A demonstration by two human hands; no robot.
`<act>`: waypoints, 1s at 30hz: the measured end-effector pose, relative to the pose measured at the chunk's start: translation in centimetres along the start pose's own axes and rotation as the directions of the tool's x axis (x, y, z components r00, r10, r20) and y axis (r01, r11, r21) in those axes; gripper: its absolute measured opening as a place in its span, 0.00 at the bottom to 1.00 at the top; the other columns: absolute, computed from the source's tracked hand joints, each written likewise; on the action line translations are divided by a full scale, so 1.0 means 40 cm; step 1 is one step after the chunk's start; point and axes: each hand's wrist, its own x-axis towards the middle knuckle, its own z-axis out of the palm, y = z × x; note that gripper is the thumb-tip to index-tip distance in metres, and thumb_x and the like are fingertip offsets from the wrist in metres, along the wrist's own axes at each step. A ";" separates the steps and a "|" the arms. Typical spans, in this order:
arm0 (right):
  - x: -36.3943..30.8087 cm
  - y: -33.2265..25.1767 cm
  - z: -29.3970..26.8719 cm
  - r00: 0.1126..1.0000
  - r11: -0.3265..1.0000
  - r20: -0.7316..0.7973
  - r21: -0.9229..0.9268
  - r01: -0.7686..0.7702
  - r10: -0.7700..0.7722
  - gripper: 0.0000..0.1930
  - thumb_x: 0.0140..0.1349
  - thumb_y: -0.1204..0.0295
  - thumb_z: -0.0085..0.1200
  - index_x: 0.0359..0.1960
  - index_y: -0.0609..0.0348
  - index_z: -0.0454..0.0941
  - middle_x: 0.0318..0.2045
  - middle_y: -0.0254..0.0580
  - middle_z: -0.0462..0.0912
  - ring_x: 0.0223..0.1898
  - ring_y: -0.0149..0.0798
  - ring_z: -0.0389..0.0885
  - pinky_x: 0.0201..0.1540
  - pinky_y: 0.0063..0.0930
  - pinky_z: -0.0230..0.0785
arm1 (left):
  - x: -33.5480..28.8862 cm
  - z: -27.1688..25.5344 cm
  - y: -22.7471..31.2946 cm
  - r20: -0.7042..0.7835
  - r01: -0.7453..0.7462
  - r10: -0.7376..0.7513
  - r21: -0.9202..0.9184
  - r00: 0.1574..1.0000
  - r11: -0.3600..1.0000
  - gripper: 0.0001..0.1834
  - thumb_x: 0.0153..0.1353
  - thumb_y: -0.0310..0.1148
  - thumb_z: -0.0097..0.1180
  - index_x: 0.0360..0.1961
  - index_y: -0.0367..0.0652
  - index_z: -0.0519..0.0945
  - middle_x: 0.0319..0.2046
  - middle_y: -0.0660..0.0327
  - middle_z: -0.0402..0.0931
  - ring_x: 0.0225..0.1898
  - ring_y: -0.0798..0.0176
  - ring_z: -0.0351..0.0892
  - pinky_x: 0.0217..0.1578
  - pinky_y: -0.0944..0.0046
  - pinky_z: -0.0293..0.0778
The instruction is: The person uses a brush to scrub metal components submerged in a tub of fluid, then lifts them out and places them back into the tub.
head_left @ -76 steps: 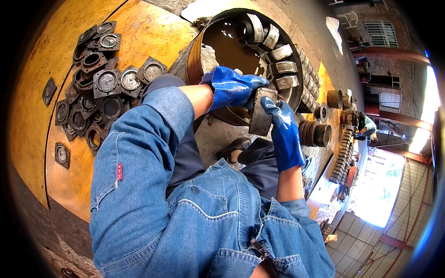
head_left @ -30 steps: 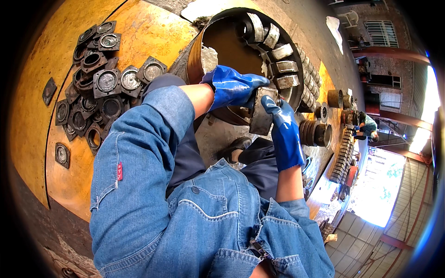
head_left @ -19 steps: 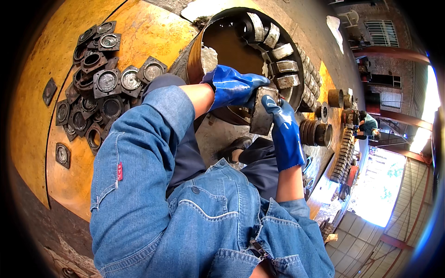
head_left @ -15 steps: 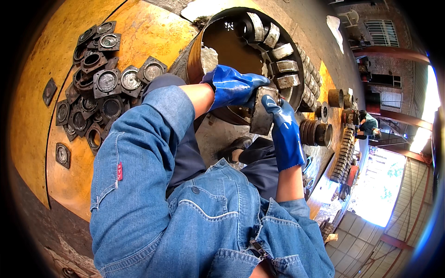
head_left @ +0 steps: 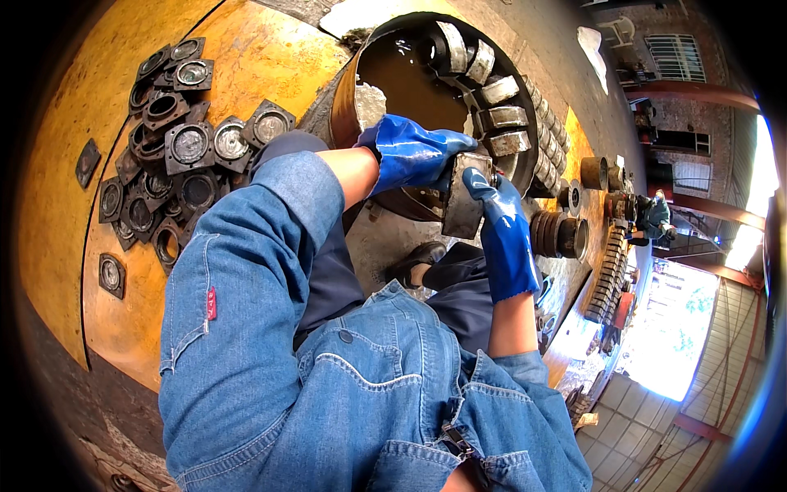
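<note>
Both my hands wear blue rubber gloves and are closed on a square-edged grey metal block (head_left: 464, 207), held over the near right rim of a round metal tub (head_left: 344, 107). My left hand (head_left: 422, 154) grips the block's far end, its fingers partly hidden behind it. Along the right side my right hand (head_left: 502, 221) wraps round it, thumb on the upper face. Brown liquid (head_left: 410, 78) lies in the tub. Several similar metal blocks (head_left: 502, 90) line the tub's inner right side, partly above the liquid.
Several square metal flanges with round centres (head_left: 189, 143) are piled on yellow sheets at left. More blocks (head_left: 551, 135) stand in rows outside the tub's right wall. Ribbed metal cylinders (head_left: 557, 236) lie beyond my right hand. A person (head_left: 654, 217) is farther right.
My hands and the block stay almost where they were. Liquid in the tub shows different reflections. The person in the background has shifted posture.
</note>
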 end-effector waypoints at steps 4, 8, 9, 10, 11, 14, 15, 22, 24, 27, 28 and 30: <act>-0.003 0.005 0.002 1.000 1.000 -0.012 -0.004 0.020 -0.021 0.30 0.68 0.46 0.62 0.52 0.65 0.81 0.42 0.42 0.80 0.44 0.39 0.73 0.52 0.34 0.67 | 0.011 -0.012 -0.010 0.007 -0.021 0.020 0.021 1.000 1.000 0.16 0.82 0.42 0.46 0.55 0.45 0.81 0.42 0.62 0.87 0.35 0.66 0.86 0.33 0.67 0.81; -0.001 -0.006 0.005 1.000 1.000 -0.006 -0.012 0.023 -0.023 0.30 0.68 0.45 0.61 0.50 0.66 0.80 0.40 0.46 0.79 0.42 0.41 0.72 0.49 0.36 0.68 | 0.018 -0.023 -0.017 0.004 -0.028 0.027 0.049 1.000 0.998 0.19 0.82 0.42 0.46 0.62 0.44 0.79 0.45 0.61 0.87 0.36 0.66 0.86 0.34 0.67 0.81; -0.001 -0.008 0.005 1.000 1.000 -0.003 -0.012 0.021 -0.021 0.30 0.68 0.45 0.61 0.50 0.66 0.80 0.40 0.46 0.79 0.42 0.41 0.72 0.49 0.36 0.68 | 0.022 -0.028 -0.020 0.016 -0.030 0.029 0.063 0.999 0.998 0.20 0.82 0.42 0.47 0.65 0.43 0.78 0.45 0.61 0.87 0.36 0.66 0.85 0.35 0.67 0.81; -0.001 -0.012 0.004 1.000 1.000 0.000 -0.012 0.018 -0.018 0.30 0.68 0.45 0.61 0.50 0.66 0.80 0.40 0.46 0.79 0.42 0.41 0.72 0.49 0.36 0.68 | 0.026 -0.034 -0.023 0.008 -0.048 0.047 0.118 0.999 0.992 0.21 0.82 0.42 0.47 0.67 0.44 0.77 0.45 0.60 0.86 0.36 0.67 0.85 0.35 0.66 0.81; 0.000 -0.014 0.002 1.000 1.000 0.000 -0.013 0.016 -0.016 0.30 0.68 0.45 0.61 0.50 0.66 0.80 0.40 0.46 0.79 0.42 0.41 0.72 0.49 0.36 0.68 | 0.028 -0.041 -0.026 0.001 -0.065 0.065 0.172 0.998 0.983 0.22 0.82 0.43 0.47 0.69 0.44 0.76 0.46 0.60 0.86 0.35 0.67 0.84 0.35 0.66 0.81; 0.006 -0.024 0.008 1.000 1.000 0.021 -0.014 0.013 -0.013 0.31 0.69 0.45 0.61 0.50 0.67 0.80 0.39 0.46 0.80 0.42 0.41 0.72 0.49 0.36 0.68 | 0.060 -0.084 -0.050 0.021 -0.104 0.102 0.278 0.995 0.955 0.25 0.82 0.43 0.46 0.72 0.44 0.73 0.45 0.59 0.86 0.35 0.67 0.83 0.36 0.65 0.80; 0.006 -0.024 0.006 1.000 1.000 0.023 -0.017 0.009 -0.008 0.31 0.69 0.45 0.61 0.50 0.67 0.79 0.39 0.46 0.80 0.42 0.41 0.72 0.50 0.36 0.68 | 0.063 -0.083 -0.048 0.041 -0.114 0.106 0.304 0.994 0.946 0.25 0.82 0.43 0.46 0.73 0.45 0.72 0.45 0.58 0.86 0.34 0.67 0.83 0.36 0.65 0.80; -0.001 -0.031 0.004 0.999 1.000 0.035 -0.020 -0.006 0.007 0.31 0.69 0.45 0.62 0.52 0.67 0.80 0.40 0.45 0.81 0.43 0.40 0.74 0.51 0.35 0.68 | 0.014 -0.039 -0.026 -0.018 -0.074 0.080 0.239 0.997 0.968 0.24 0.82 0.42 0.46 0.72 0.44 0.74 0.44 0.59 0.86 0.36 0.67 0.85 0.37 0.65 0.82; -0.009 -0.037 0.002 1.000 1.000 0.014 -0.015 -0.011 0.011 0.32 0.68 0.45 0.63 0.54 0.67 0.81 0.43 0.45 0.83 0.46 0.39 0.75 0.54 0.34 0.68 | -0.016 0.006 0.002 -0.001 -0.002 0.002 0.076 1.000 0.997 0.24 0.82 0.42 0.46 0.72 0.43 0.74 0.44 0.59 0.86 0.37 0.66 0.86 0.38 0.65 0.83; -0.029 -0.035 0.000 0.999 1.000 -0.033 0.015 -0.022 0.022 0.34 0.66 0.44 0.64 0.56 0.66 0.82 0.48 0.45 0.85 0.50 0.36 0.78 0.58 0.32 0.68 | -0.044 0.028 0.014 0.018 -0.024 0.021 0.218 1.000 0.976 0.21 0.81 0.42 0.46 0.68 0.46 0.77 0.53 0.59 0.84 0.49 0.65 0.86 0.49 0.63 0.84; -0.032 -0.037 0.006 1.000 1.000 -0.007 -0.003 -0.024 0.024 0.34 0.65 0.43 0.64 0.56 0.66 0.82 0.48 0.46 0.85 0.50 0.37 0.79 0.58 0.33 0.69 | -0.034 0.011 0.001 0.019 -0.040 0.037 0.185 0.999 0.982 0.21 0.82 0.42 0.46 0.68 0.46 0.77 0.54 0.59 0.84 0.49 0.65 0.86 0.50 0.62 0.84; -0.025 -0.034 0.020 0.999 0.999 0.027 -0.021 -0.034 0.035 0.35 0.64 0.43 0.66 0.57 0.66 0.81 0.48 0.47 0.86 0.50 0.38 0.81 0.57 0.34 0.71 | 0.009 -0.037 -0.039 0.029 -0.055 0.052 0.136 0.998 0.989 0.22 0.82 0.44 0.46 0.68 0.45 0.76 0.55 0.59 0.84 0.51 0.65 0.86 0.51 0.62 0.84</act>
